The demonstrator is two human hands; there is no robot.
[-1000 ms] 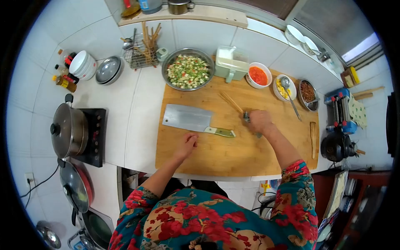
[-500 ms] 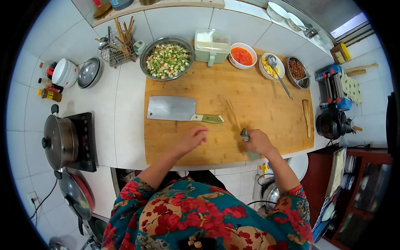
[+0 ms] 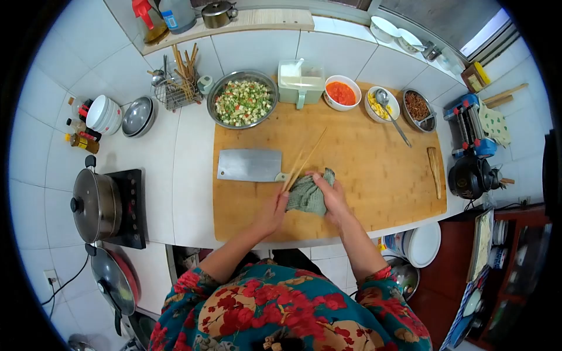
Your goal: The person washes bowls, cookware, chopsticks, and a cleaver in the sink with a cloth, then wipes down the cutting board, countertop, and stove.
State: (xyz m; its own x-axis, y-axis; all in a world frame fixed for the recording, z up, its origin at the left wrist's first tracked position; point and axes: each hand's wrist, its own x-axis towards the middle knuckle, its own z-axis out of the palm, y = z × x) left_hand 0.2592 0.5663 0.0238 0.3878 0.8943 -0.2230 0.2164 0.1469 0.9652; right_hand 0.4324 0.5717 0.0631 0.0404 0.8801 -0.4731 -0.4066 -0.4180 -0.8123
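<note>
Near the front of the wooden board (image 3: 374, 193), my left hand (image 3: 273, 213) is closed around the lower ends of the chopsticks (image 3: 308, 157), which point up and away with their tips apart. My right hand (image 3: 331, 198) grips a crumpled grey-green cloth (image 3: 309, 193) just to the right of the chopsticks. The cloth touches or nearly touches my left fingers. Behind my left hand lies a cleaver (image 3: 249, 165), blade to the left, its handle mostly hidden by the chopsticks and cloth.
Along the board's back stand a bowl of chopped vegetables (image 3: 243, 100), a green container (image 3: 300, 85), a bowl of red food (image 3: 342, 93), a bowl with a spoon (image 3: 382, 104) and a metal bowl (image 3: 417, 109). A wooden stick (image 3: 434, 172) lies right; a pot (image 3: 96, 202) stands left.
The cloth and chopsticks have moved left toward the middle of the board. My left hand has taken hold of the chopsticks, which my right hand held before; the cloth is now more spread out.
</note>
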